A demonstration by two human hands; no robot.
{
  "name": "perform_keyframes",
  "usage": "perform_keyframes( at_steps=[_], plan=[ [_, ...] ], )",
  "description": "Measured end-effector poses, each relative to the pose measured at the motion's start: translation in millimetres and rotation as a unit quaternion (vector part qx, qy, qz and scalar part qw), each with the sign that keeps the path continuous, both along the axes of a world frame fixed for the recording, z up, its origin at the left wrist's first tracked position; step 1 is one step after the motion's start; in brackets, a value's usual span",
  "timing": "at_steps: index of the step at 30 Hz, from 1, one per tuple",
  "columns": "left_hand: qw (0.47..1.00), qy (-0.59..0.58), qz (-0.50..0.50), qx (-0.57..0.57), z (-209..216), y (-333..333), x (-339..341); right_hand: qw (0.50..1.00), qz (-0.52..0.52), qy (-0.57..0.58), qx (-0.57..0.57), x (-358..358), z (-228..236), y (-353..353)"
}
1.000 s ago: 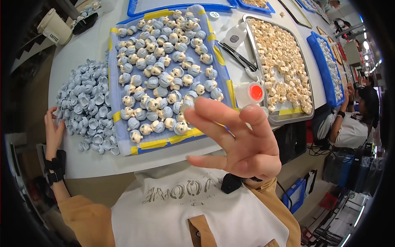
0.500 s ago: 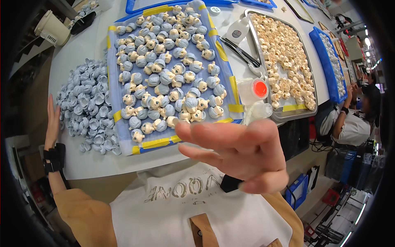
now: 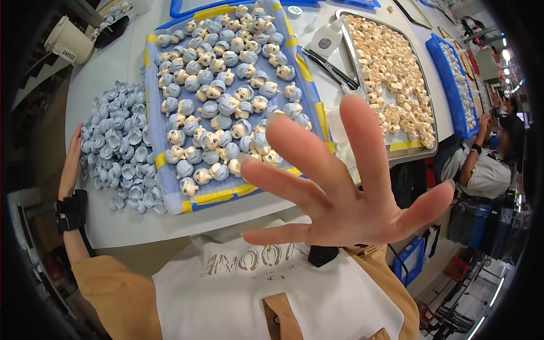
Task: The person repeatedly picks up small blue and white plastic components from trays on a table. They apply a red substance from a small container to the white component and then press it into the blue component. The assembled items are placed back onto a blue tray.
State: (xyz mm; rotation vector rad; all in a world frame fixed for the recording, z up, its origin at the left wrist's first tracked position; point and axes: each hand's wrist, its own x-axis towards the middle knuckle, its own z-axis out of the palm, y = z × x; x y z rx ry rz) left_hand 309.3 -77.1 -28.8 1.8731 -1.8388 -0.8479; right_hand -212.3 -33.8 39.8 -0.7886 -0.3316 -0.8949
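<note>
My right hand (image 3: 340, 195) is raised close to the camera, palm away, fingers spread wide, holding nothing. It hides part of the table's front edge. My left hand (image 3: 72, 164) rests flat on the white table beside a heap of grey-blue wig-like caps (image 3: 116, 153), a black strap on its wrist. Between the hands lies a blue tray (image 3: 152, 107) edged with yellow tape, filled with several small cream doll heads wearing grey-blue hair.
A metal tray (image 3: 422, 156) of bare cream doll heads lies to the right, with black tools (image 3: 328, 67) and a small white bottle (image 3: 324, 42) beside it. Another blue tray (image 3: 447, 73) sits farther right. A seated person (image 3: 487, 170) works at the right. A white cup (image 3: 69, 41) stands far left.
My right hand has risen toward the camera and spread its fingers, now covering the small red-capped container seen earlier. My left hand stays by the cap heap.
</note>
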Motion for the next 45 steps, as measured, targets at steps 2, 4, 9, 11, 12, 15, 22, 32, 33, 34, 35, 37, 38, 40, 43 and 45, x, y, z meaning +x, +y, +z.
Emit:
perform_keyframes(
  at_steps=[2, 4, 9, 11, 12, 15, 22, 32, 33, 34, 35, 37, 38, 40, 43, 45],
  plan=[
    [1.0, 0.012, -0.003, 0.001, -1.1, 9.5, -2.3, 1.0, 0.012, 0.018, 0.006, -5.0, -0.1, 0.7],
    [1.0, 0.02, 0.002, -0.004, 5.7, 28.2, -5.4, 0.999, 0.011, 0.032, 0.008, -3.8, -2.0, -2.4],
    [0.998, -0.005, -0.034, -0.053, 21.0, 64.8, -38.2, 0.995, -0.049, 0.091, 0.006, -15.6, -2.6, 3.8],
    [0.997, -0.057, 0.027, -0.045, 17.4, 77.6, -45.8, 0.994, -0.066, 0.089, 0.017, -13.9, -4.3, 7.6],
    [0.994, -0.082, 0.033, -0.061, 15.0, 80.4, -51.8, 0.994, -0.07, 0.087, 0.018, -12.7, -3.9, 7.5],
    [0.978, -0.191, -0.001, -0.084, 21.1, 84.7, -58.2, 0.993, -0.076, 0.084, 0.011, -7.3, -5.0, 6.5],
    [0.94, -0.289, -0.052, -0.173, 13.8, 77.5, -51.1, 0.99, -0.123, 0.069, -0.005, -6.1, -15.2, 8.5],
    [0.957, -0.234, -0.001, -0.169, 9.5, 78.3, -48.6, 0.984, -0.156, 0.084, 0.009, -4.5, -18.0, 13.9],
    [0.957, -0.237, -0.001, -0.168, 11.1, 78.1, -51.5, 0.985, -0.15, 0.084, -0.006, -4.0, -19.8, 11.2],
    [0.956, -0.24, -0.001, -0.167, 11.6, 77.7, -53.7, 0.986, -0.144, 0.085, -0.02, -3.4, -21.4, 9.1],
    [0.956, -0.243, 0.001, -0.166, 10.9, 77.0, -54.7, 0.986, -0.14, 0.085, -0.027, -2.8, -22.5, 8.2],
    [0.953, -0.252, 0.006, -0.166, 11.5, 76.8, -56.1, 0.987, -0.13, 0.084, -0.043, -2.2, -24.9, 7.0],
    [0.952, -0.253, 0.008, -0.173, 9.0, 77.4, -53.3, 0.987, -0.133, 0.081, -0.037, -2.2, -26.2, 7.6],
    [0.949, -0.253, 0.014, -0.188, 2.1, 79.4, -45.1, 0.987, -0.138, 0.078, -0.028, -5.6, -26.3, 8.7],
    [0.946, -0.263, 0.012, -0.19, 0.9, 76.2, -46.1, 0.987, -0.154, 0.043, 0.017, -6.0, -28.8, 14.6],
    [0.95, -0.251, 0.017, -0.187, 3.4, 75.6, -48.1, 0.978, -0.178, 0.07, 0.083, -10.6, -27.9, 16.7]
  ],
)
